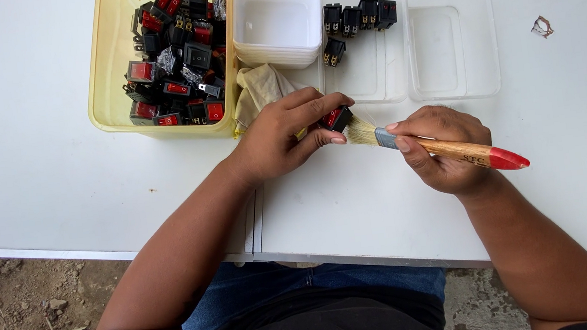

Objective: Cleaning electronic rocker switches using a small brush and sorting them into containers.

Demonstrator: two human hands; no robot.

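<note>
My left hand [283, 135] pinches a small black rocker switch with a red button [337, 118] between thumb and fingers, just above the white table [35, 157]. My right hand [440, 148] grips a paintbrush [446, 146] with a wooden handle, red tip and pale bristles. The bristles touch the switch on its right side.
A yellow tub [102, 91] at the upper left holds several red and black switches. A stack of white tubs [277, 23] stands beside it, over a beige cloth [260, 87]. A clear tray [372, 75] holds several black switches [354, 21]; another clear tray [449, 33] lies right of it.
</note>
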